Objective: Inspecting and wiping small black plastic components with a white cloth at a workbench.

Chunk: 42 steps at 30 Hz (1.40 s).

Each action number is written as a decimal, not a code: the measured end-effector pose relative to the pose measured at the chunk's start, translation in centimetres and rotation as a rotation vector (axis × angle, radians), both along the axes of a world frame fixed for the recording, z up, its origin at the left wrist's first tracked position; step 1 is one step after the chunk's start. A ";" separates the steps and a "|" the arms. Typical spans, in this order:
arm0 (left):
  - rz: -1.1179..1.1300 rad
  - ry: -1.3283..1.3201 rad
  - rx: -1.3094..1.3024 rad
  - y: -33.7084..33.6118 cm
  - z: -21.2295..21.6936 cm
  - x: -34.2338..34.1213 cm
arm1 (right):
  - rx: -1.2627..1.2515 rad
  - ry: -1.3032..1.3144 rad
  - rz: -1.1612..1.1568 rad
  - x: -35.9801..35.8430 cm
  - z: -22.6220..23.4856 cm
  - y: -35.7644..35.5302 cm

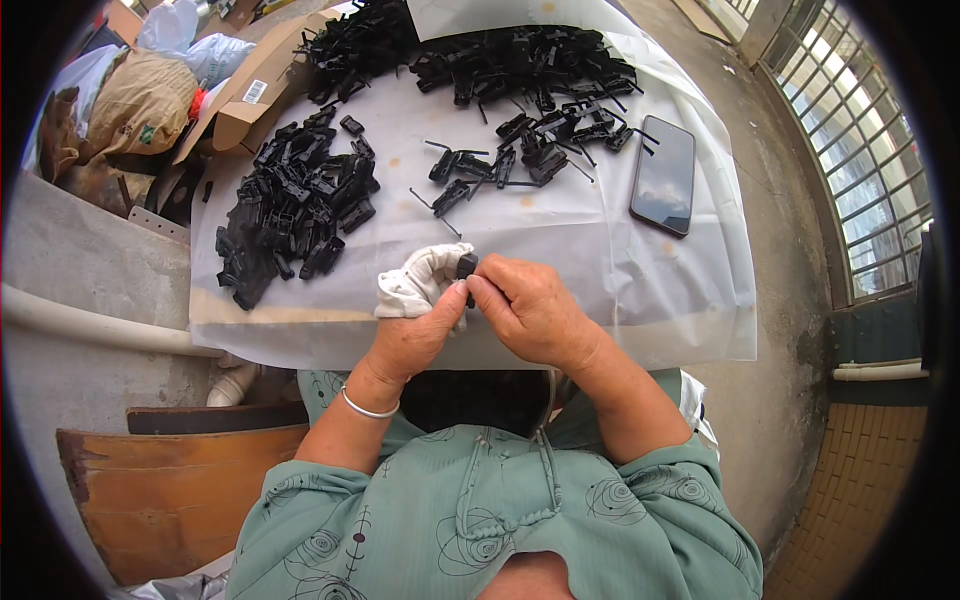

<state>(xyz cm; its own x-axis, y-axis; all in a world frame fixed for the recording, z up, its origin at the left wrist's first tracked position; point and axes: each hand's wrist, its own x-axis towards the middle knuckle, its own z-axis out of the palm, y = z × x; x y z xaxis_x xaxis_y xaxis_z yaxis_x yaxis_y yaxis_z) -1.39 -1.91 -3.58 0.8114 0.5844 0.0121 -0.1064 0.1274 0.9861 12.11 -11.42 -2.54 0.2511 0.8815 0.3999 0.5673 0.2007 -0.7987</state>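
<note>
Between the two hands, above the near part of the covered table (620,290), I see one small black part (466,266), partly hidden by the fingertips. The right hand (535,310) grasps it, as it appears to me, between the thumb and the bent forefinger. The left hand (412,335) brings its thumb close from the other side; its other fingers are hidden by a white cloth (405,290), so I cannot tell whether they grip. From my distance, I judge that the step in hand is close work on this single part. The next move, I think, calls for steady support at the left and a small, controlled motion of the right fingertips. Just beyond the hands lie several loose black parts (455,195). To the left is a heap (300,185) of similar parts, at the far side a larger pile (530,60), and to the right a phone (664,178).
</note>
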 end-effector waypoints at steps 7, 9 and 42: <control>0.026 0.007 0.130 -0.3 -0.7 0.3 | -0.075 0.012 -0.056 -0.1 0.3 -0.2; 0.030 0.028 0.149 -0.3 -0.7 0.3 | -0.111 0.011 -0.088 -0.2 0.3 -0.2; 0.023 0.005 0.055 -0.3 -0.2 0.2 | -0.053 -0.026 -0.041 -0.2 0.0 -0.2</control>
<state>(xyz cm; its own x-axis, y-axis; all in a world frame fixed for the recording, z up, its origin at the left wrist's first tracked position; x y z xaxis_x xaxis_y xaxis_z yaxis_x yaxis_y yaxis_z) -1.16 -2.19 -3.83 0.7979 0.6015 0.0406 -0.1034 0.0702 0.9922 11.96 -11.62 -2.58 0.2778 0.8906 0.3600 0.5951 0.1346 -0.7923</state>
